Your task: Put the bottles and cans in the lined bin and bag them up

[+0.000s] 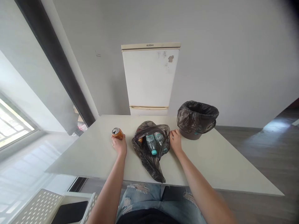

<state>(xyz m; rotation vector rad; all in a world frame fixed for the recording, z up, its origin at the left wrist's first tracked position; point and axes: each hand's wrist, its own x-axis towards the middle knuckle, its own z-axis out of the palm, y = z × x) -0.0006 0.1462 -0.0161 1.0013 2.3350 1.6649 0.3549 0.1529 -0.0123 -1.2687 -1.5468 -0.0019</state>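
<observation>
An opened orange drink can (pixel 117 133) stands on the left part of the table, tilted a little, with my left hand (pixel 119 144) wrapped around its lower side. In front of me lies a black plastic bag (pixel 146 155), its mouth spread open. Inside the bag are two clear plastic bottles (pixel 151 142), at least one with a teal cap, and a bit of something orange at the left. My right hand (pixel 175 140) is closed at the bag's right edge, fingers curled on the plastic.
A brown bin (pixel 190 134) lined with a black bag stands at the table's right rear. The white table (pixel 219 161) ends close to my legs. A fridge (pixel 150 77) stands behind it. A white perforated basket (pixel 40 207) sits at lower left.
</observation>
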